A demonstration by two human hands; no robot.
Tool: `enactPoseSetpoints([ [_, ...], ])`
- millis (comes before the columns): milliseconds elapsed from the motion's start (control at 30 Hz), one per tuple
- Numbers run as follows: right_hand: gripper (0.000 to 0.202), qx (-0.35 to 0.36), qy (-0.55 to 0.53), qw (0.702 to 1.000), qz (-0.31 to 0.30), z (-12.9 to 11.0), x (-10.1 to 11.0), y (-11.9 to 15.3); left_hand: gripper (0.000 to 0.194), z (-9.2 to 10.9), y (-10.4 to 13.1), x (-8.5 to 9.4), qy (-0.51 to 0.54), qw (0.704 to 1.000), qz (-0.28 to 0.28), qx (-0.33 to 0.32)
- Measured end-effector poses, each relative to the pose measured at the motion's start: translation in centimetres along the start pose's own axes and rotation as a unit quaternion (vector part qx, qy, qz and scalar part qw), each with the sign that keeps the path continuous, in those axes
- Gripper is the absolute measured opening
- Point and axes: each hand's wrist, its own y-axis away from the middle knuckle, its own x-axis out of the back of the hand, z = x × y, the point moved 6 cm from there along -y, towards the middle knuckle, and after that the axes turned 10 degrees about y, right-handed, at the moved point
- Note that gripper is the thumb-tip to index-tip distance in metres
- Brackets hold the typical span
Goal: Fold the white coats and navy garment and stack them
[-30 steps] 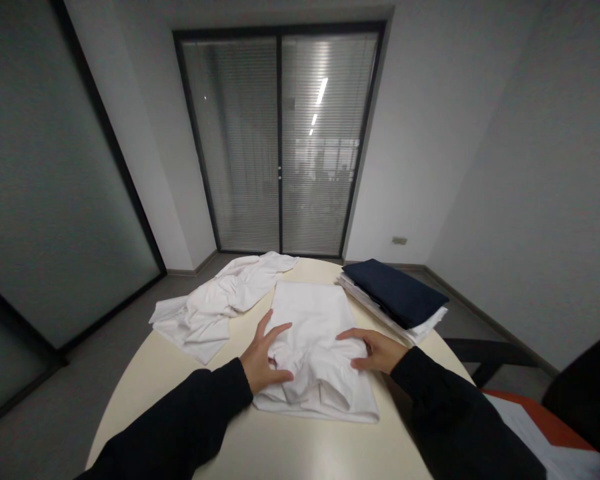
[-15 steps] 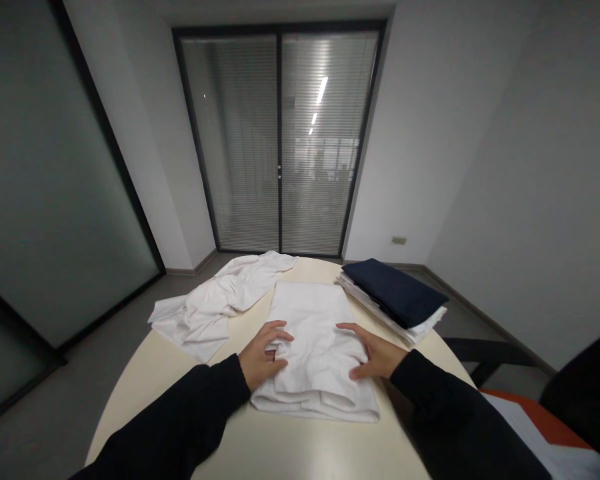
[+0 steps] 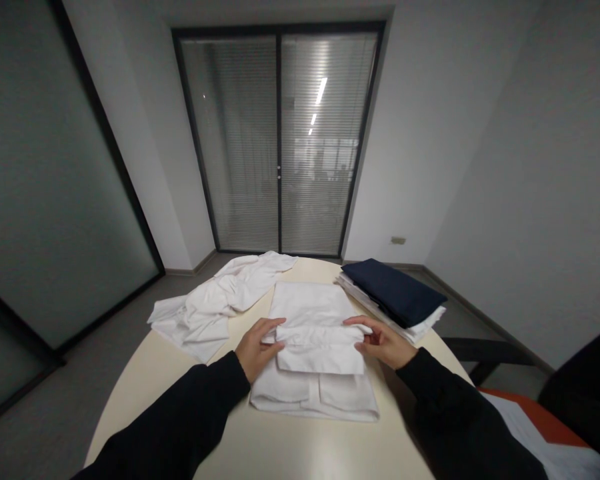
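A white garment, folded into a long rectangle, lies on the table straight in front of me. A band of its cloth is lifted and doubled over across the middle, with a flap hanging toward me. My left hand pinches the left end of this band between thumb and fingers. At the right end, my right hand grips the cloth the same way. Below the flap, the near part of the garment lies flat. I cannot tell exactly which kind of garment it is.
A crumpled white garment spreads over the table's left side. At the back right sits a stack of folded clothes, with a dark navy one on top of white ones. The round cream table has a chair to its right.
Both hands were spread over the garment's sides with fingers apart. Now they have closed on the cloth, and a band of it is raised and folded across the middle.
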Motion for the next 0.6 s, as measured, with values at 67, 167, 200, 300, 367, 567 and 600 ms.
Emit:
enactPoseSetpoints([
  [67,0.070,-0.024,-0.001,0.999,-0.032,0.6,-0.5,0.0,0.044,0.2,0.2,-0.3,-0.041,0.998,-0.027,-0.042],
  [167,0.068,-0.032,0.013,0.998,-0.047,1.0,-1.0,-0.1,0.064,0.5,0.6,-0.7,-0.121,0.986,-0.057,-0.099],
  [200,0.061,-0.025,0.023,0.999,-0.037,1.0,-0.9,-0.1,0.066,0.6,0.7,-0.8,-0.146,0.980,-0.068,-0.113],
  [300,0.046,0.004,0.070,0.998,0.007,1.0,-0.7,-0.3,0.055,0.7,0.8,-1.0,-0.192,0.966,-0.085,-0.151],
  [367,0.041,0.016,0.105,0.994,0.027,1.0,-0.5,-0.4,0.051,0.8,0.7,-0.8,-0.205,0.958,-0.078,-0.183],
  [567,0.030,0.089,0.271,0.956,0.074,-0.4,0.4,-0.1,0.037,0.7,0.1,-0.1,-0.271,0.938,-0.046,-0.211],
  [600,0.029,0.116,0.308,0.940,0.093,-1.1,0.6,0.0,0.035,0.8,0.0,-0.1,-0.288,0.933,-0.042,-0.210],
])
